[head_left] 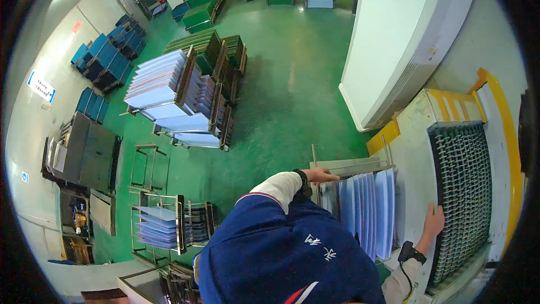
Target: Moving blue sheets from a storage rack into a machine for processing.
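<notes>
In front of me on the right stands a rack [315, 163] of metal rods, holding several upright light-blue panels [365, 208] side by side. My left hand [323, 175] reaches to the rack's far left corner, fingers stretched out toward the top edges of the panels. Whether it touches the rack or a panel is too small to tell. My right hand [432, 225] rests at the near side of a conveyor [461, 197] with a dark bed of small rollers, its fingers apart and pointing away from me. I see nothing held in it.
Left of me is a low rack with stacked blue sheets [157, 228]. Farther off stand loaded racks of pale panels [163, 84] and green racks [197, 48]. A tall white cabinet [388, 39] rises beyond the conveyor, beside a yellow guard [506, 129]. The floor [281, 73] is green.
</notes>
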Action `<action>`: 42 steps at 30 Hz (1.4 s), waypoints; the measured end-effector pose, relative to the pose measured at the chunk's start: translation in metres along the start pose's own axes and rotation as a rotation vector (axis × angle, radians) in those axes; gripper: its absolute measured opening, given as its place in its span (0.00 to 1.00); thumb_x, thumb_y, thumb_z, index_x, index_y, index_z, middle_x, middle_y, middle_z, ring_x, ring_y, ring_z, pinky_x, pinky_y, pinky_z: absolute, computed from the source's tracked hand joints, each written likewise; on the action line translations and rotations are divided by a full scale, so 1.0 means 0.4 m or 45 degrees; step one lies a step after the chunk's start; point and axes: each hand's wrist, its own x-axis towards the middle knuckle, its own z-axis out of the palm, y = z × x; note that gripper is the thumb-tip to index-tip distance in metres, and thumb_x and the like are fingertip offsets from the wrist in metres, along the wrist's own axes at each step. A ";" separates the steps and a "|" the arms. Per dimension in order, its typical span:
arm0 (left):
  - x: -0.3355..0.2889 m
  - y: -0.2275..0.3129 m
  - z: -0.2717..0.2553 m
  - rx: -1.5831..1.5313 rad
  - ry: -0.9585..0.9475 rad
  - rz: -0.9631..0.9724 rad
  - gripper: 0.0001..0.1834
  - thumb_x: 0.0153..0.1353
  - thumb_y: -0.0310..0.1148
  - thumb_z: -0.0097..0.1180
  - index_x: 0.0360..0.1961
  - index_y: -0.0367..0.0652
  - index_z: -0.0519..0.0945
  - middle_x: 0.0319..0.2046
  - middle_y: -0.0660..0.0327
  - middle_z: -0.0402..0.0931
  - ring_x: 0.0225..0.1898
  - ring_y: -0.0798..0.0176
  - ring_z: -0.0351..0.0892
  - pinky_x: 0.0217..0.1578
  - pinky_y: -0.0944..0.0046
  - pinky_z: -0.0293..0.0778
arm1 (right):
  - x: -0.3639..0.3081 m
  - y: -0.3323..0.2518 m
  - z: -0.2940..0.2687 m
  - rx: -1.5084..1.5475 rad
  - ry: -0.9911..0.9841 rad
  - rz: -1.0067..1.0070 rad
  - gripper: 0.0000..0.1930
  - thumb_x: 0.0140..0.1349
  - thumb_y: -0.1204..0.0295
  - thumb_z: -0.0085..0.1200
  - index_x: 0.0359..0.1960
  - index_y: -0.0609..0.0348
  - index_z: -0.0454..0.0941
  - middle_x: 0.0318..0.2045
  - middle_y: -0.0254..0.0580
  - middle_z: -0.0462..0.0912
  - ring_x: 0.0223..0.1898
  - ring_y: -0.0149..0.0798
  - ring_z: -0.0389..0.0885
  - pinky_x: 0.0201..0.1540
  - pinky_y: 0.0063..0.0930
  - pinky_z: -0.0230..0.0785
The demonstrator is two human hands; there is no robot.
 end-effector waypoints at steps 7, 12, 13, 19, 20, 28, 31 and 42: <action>-0.005 -0.008 -0.002 -0.047 -0.006 0.004 0.42 0.45 0.74 0.54 0.40 0.41 0.79 0.29 0.63 0.73 0.23 0.66 0.71 0.19 0.65 0.67 | 0.017 -0.067 -0.065 -0.023 -0.278 0.128 0.25 0.62 0.48 0.49 0.37 0.63 0.77 0.34 0.60 0.80 0.37 0.61 0.78 0.37 0.50 0.69; 0.003 -0.008 -0.003 -0.039 -0.035 -0.014 0.43 0.45 0.74 0.55 0.45 0.42 0.78 0.29 0.63 0.72 0.24 0.66 0.71 0.20 0.65 0.67 | 0.013 -0.038 -0.041 -0.056 -0.262 0.149 0.29 0.62 0.48 0.50 0.46 0.66 0.78 0.40 0.60 0.81 0.42 0.59 0.80 0.43 0.47 0.72; 0.003 -0.009 -0.001 -0.046 -0.008 -0.003 0.43 0.45 0.73 0.55 0.43 0.41 0.79 0.29 0.63 0.73 0.23 0.65 0.72 0.18 0.64 0.66 | 0.014 -0.038 -0.039 -0.052 -0.288 0.156 0.30 0.62 0.47 0.50 0.47 0.66 0.77 0.42 0.60 0.81 0.43 0.58 0.80 0.44 0.46 0.72; 0.007 -0.006 -0.002 -0.035 -0.042 0.006 0.45 0.44 0.74 0.54 0.44 0.41 0.79 0.31 0.61 0.74 0.25 0.64 0.73 0.19 0.64 0.68 | 0.010 -0.026 -0.028 -0.036 -0.237 0.151 0.29 0.61 0.47 0.51 0.48 0.65 0.78 0.42 0.58 0.81 0.43 0.58 0.80 0.44 0.46 0.72; 0.007 -0.007 -0.002 -0.035 -0.031 0.003 0.45 0.44 0.74 0.54 0.45 0.41 0.79 0.31 0.61 0.74 0.25 0.64 0.73 0.19 0.64 0.67 | 0.010 -0.032 -0.032 -0.039 -0.235 0.156 0.29 0.61 0.47 0.51 0.47 0.64 0.78 0.42 0.57 0.82 0.42 0.58 0.80 0.43 0.46 0.72; -0.001 -0.013 -0.002 -0.070 -0.041 0.002 0.45 0.45 0.74 0.54 0.48 0.43 0.79 0.31 0.61 0.73 0.23 0.65 0.71 0.19 0.65 0.66 | 0.023 -0.052 -0.041 -0.078 -0.267 0.164 0.27 0.60 0.45 0.50 0.43 0.59 0.79 0.36 0.56 0.82 0.36 0.58 0.80 0.37 0.48 0.71; -0.006 0.004 -0.008 -0.102 -0.118 -0.032 0.45 0.45 0.73 0.57 0.51 0.44 0.76 0.29 0.67 0.68 0.24 0.70 0.67 0.21 0.68 0.64 | 0.003 -0.023 -0.004 -0.094 -0.023 0.105 0.27 0.60 0.44 0.50 0.38 0.59 0.78 0.33 0.57 0.81 0.34 0.60 0.79 0.34 0.50 0.70; 0.006 -0.008 0.000 -0.054 -0.058 -0.045 0.44 0.45 0.73 0.55 0.46 0.42 0.79 0.29 0.64 0.70 0.23 0.67 0.69 0.19 0.66 0.65 | 0.014 -0.056 -0.048 -0.053 -0.183 0.109 0.26 0.62 0.45 0.48 0.35 0.61 0.76 0.31 0.57 0.81 0.34 0.61 0.78 0.34 0.51 0.68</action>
